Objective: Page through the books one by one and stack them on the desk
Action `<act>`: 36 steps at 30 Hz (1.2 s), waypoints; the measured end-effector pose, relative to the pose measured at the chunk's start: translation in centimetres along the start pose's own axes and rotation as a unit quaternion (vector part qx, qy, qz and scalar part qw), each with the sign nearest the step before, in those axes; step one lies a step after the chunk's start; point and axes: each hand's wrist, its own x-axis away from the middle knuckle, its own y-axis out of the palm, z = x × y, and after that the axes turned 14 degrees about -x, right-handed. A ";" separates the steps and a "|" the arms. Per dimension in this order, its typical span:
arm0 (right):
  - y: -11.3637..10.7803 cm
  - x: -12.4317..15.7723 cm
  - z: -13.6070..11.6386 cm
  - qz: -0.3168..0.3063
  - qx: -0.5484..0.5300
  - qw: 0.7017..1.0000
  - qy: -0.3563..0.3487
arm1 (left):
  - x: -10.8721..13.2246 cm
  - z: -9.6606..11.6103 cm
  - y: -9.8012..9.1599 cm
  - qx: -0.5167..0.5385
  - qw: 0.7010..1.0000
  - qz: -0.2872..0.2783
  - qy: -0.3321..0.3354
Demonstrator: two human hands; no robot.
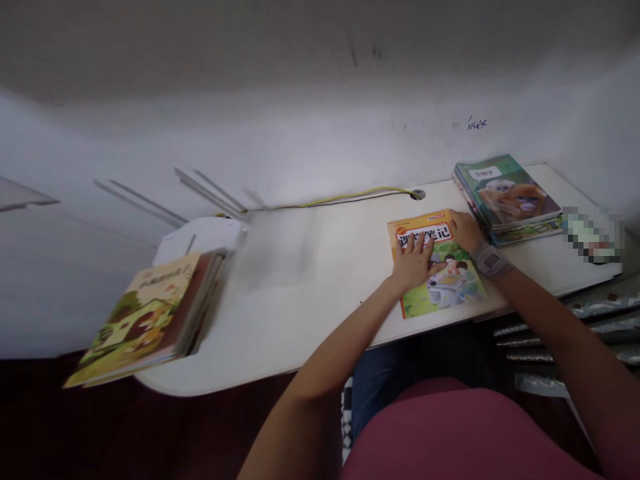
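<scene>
An orange and green book (453, 283) with cartoon children on its cover lies on the white desktop (330, 313). My left hand (414, 265) rests flat on the cover, fingers spread. At the book's upper right edge is my right hand (466, 232), touching the edge with its fingers; a watch (492, 260) is on that wrist. Just beyond the right hand sits a stack of books topped by a green one with monkeys (510, 193). Its lower books stick out at the front.
A stack of books (145, 313) overhangs the desk's left end. Yellow and black cables (345, 197) run along the wall to a round hole (417, 195). A blurred-out item (593, 235) lies at the right end, and silvery edged layers (540, 340) sit below the desk.
</scene>
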 end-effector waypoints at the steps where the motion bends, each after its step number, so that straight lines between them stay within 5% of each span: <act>1: -0.2 0.0 -0.2 0.003 -0.001 1.000 0.010 | 0.1 0.1 -0.1 -0.001 1.000 0.005 -0.001; 8: -1.7 -1.0 -0.7 -0.013 -0.067 0.993 0.093 | 0.9 0.9 -1.0 0.010 1.000 0.017 0.006; 18: -1.4 -0.5 -0.5 -0.062 -0.189 0.969 0.143 | 0.9 4.1 -1.5 0.012 0.993 0.010 0.116; 29: -4.5 2.5 -1.4 -0.179 -0.087 0.973 0.119 | 1.2 3.9 -1.3 0.009 0.992 0.031 0.120; 36: -4.1 2.9 -2.2 -0.166 0.019 0.977 0.134 | 2.0 4.8 -1.8 0.007 0.987 0.033 0.158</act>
